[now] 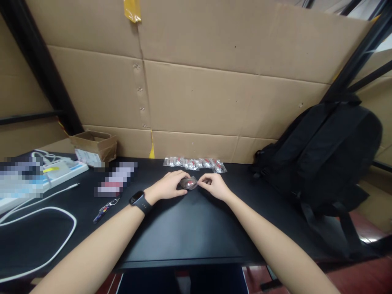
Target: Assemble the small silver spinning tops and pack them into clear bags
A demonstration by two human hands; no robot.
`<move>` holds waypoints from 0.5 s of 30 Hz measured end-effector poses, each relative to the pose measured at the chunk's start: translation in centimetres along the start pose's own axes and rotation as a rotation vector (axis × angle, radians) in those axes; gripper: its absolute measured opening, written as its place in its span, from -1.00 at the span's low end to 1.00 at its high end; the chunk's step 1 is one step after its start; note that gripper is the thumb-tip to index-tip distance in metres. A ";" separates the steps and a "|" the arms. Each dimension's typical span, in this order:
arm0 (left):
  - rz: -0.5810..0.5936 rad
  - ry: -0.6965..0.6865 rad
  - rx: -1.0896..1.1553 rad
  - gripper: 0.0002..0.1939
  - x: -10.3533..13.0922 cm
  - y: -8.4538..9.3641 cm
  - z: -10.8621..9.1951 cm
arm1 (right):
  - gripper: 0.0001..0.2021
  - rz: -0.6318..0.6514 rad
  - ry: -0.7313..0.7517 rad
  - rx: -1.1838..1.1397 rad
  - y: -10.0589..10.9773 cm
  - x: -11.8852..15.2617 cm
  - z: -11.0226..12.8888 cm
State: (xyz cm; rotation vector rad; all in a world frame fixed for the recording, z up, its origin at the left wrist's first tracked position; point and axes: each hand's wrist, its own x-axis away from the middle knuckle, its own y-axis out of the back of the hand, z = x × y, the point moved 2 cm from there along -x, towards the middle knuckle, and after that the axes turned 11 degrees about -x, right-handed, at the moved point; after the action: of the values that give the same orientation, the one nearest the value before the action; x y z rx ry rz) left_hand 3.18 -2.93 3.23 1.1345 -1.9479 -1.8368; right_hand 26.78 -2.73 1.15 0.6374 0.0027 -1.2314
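A small clear plastic packet (190,183) with a shiny round item and a red mark inside lies between my hands, just above the black table. My left hand (169,185), with a dark watch on its wrist, curls its thumb and fingers round the packet's left side. At the packet's right edge, the thumb and forefinger of my right hand (215,186) are pinched together on the plastic. Behind my hands, several similar packets (192,164) with shiny round items and red marks lie in a row. What exactly the round item is, I cannot make out.
A black backpack (330,163) stands at right. On the left are a small open cardboard box (96,145), a key strap with a metal clip (105,209), a white cable (72,212) and a blurred-out stack (118,179). A cardboard wall (208,98) rises behind the table.
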 end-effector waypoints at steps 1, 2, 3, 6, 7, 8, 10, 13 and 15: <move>-0.033 0.021 0.006 -0.63 -0.2 -0.2 0.0 | -0.78 -0.015 -0.028 -0.067 0.1 -0.1 -0.2; -0.061 0.046 0.014 -0.70 -0.3 -0.4 0.0 | -0.74 -0.027 -0.051 -0.139 0.1 -0.1 -0.4; -0.079 0.072 0.024 -0.76 -0.4 -0.5 0.1 | -0.71 -0.035 -0.069 -0.208 0.1 -0.2 -0.5; -0.094 0.132 0.054 -0.90 -0.6 -0.6 0.4 | -0.66 -0.035 -0.104 -0.342 0.0 -0.3 -0.6; -0.099 0.142 0.055 -0.90 -0.6 -0.4 0.4 | -0.66 -0.029 -0.110 -0.362 0.0 -0.3 -0.5; -0.116 0.147 0.053 -0.88 -0.6 -0.2 0.4 | -0.65 -0.020 -0.117 -0.375 -0.1 -0.2 -0.3; -0.182 0.153 0.060 -0.83 -0.6 0.5 0.1 | -0.64 -0.008 -0.134 -0.391 -0.1 -0.1 0.0; -0.276 0.173 0.100 -0.78 -0.7 1.4 -0.3 | -0.64 -0.009 -0.150 -0.386 -0.1 0.1 0.6; -0.287 0.172 0.101 -0.78 -0.7 1.7 -0.4 | -0.65 -0.010 -0.143 -0.371 -0.1 0.2 0.8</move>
State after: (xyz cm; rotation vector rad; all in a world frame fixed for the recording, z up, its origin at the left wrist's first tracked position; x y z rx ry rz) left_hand 3.32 -2.94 5.09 1.6202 -1.8779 -1.7160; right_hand 26.48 -3.27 1.74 0.2270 0.1123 -1.2434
